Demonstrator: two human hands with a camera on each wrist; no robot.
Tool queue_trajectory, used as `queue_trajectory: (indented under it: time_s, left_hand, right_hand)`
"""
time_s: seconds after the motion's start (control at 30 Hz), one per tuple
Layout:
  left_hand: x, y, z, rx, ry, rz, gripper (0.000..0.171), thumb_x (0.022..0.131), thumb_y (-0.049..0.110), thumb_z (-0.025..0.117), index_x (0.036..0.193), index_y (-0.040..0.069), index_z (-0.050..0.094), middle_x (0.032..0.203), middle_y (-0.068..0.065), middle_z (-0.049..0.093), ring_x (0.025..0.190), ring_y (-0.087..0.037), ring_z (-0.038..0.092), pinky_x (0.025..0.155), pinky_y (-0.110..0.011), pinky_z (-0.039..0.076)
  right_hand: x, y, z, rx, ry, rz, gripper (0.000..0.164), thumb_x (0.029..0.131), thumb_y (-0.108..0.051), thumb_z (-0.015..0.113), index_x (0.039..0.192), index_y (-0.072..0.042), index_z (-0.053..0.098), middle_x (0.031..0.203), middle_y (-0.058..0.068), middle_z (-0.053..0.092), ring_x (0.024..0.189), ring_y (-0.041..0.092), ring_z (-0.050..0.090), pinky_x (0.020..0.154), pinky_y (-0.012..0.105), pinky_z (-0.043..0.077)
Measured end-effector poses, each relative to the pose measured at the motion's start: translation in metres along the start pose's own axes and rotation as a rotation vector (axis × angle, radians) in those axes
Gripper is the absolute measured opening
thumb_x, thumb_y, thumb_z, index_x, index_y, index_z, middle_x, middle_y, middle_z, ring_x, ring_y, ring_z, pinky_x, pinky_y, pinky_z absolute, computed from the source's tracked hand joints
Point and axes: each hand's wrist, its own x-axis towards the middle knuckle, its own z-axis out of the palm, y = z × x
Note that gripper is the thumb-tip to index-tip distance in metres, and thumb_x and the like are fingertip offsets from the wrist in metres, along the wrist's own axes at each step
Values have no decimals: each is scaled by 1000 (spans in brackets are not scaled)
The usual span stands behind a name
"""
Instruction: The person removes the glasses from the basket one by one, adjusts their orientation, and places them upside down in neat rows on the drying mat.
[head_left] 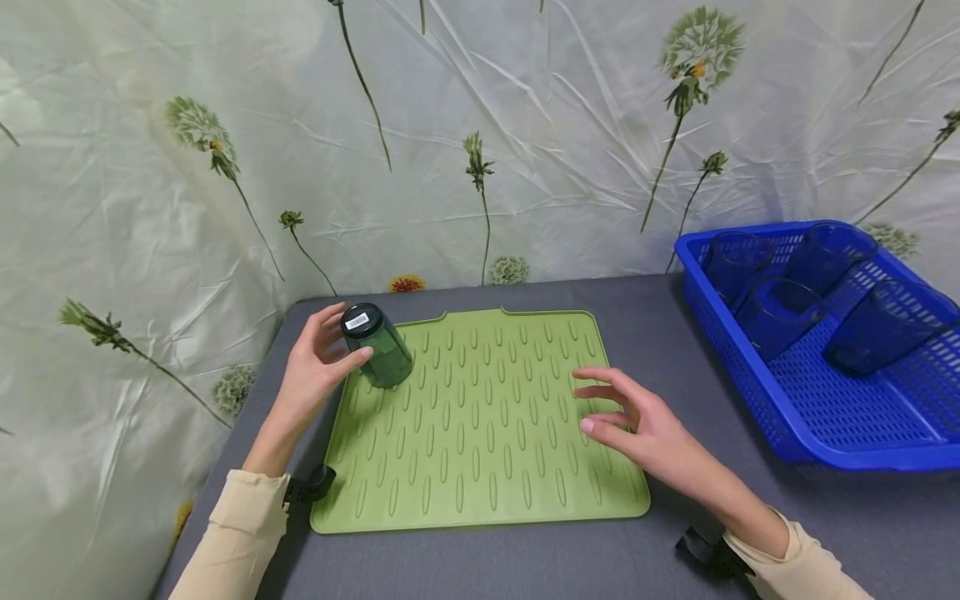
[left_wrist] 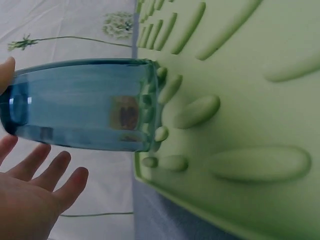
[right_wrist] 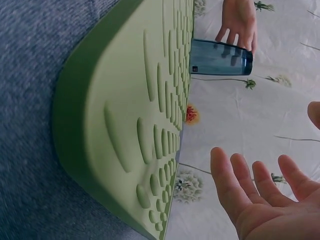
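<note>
A blue-tinted drinking glass (head_left: 388, 357) stands upside down on the far left corner of the green drying mat (head_left: 480, 467), its base with a white label facing up. My left hand (head_left: 311, 362) is around the base end, thumb on the near side and the other fingers behind. In the left wrist view these fingers (left_wrist: 52, 170) are spread and loose, with a gap between most of them and the glass. Over the right part of the mat hovers my right hand (head_left: 648, 425), holding nothing, fingers apart and slightly bent.
To the right stands a blue plastic basket (head_left: 862, 458) with several glasses (head_left: 780, 321) inside. Grey cloth (head_left: 480, 558) covers the table around the mat. A pale curtain with a dandelion print (head_left: 570, 150) hangs directly behind the table and on the left.
</note>
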Motion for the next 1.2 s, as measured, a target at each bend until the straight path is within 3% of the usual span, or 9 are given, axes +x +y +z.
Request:
queue_trajectory:
  time_s: [0.13,0.33,0.47,0.67,0.93,1.03,1.2]
  left_hand:
    - [-10,10,-7,32,46,40,75,87,16,77,150,21,37,148,-7,43,135,-28,41,105,-51,36]
    - [-26,27,-18,168,108,107,72,84,12,79,146,21,44,144,-2,47,131,-18,45,101,-31,40]
    - [-35,38,-17,194,99,181,70,82,3,79,143,16,48,140,1,49,128,-8,45,101,-22,39]
    - [-49,59,-5,152,35,308,75,77,-11,78,142,10,49,141,-8,50,130,-13,44,104,-24,37]
    - [-60,71,17,68,-61,398,74,75,-16,76,140,7,50,140,-13,52,130,-25,45,104,-33,40]
    - [-62,72,25,76,-104,395,74,76,-13,77,141,9,50,140,-8,52,128,-24,47,104,-33,40]
    - [-68,70,38,103,-202,335,72,80,0,80,142,19,48,139,4,54,126,-16,50,103,-32,42]
  right_hand:
    - [0,-1,-2,-4,7,3,53,95,-4,64,142,-20,47,144,2,46,128,29,49,95,35,52]
    - [0,-1,-3,-8,11,-18,52,95,-5,65,142,-19,47,143,3,48,128,32,49,95,35,52]
    - [0,-2,-5,-16,18,-33,53,94,-4,66,142,-18,47,142,3,48,128,24,51,95,35,52]
    - [0,-7,-9,-27,37,-42,54,93,-3,66,142,-17,47,142,3,48,128,25,50,94,33,52]
    - [-1,-16,-15,-39,66,-71,55,92,0,66,142,-13,47,143,4,47,129,32,48,94,31,52]
    - [-3,-20,-17,-38,80,-90,55,92,2,65,142,-10,46,143,6,47,129,32,48,94,31,52]
    - [-4,-24,-16,-38,87,-135,56,91,7,64,142,-7,46,142,8,48,128,31,48,95,33,52]
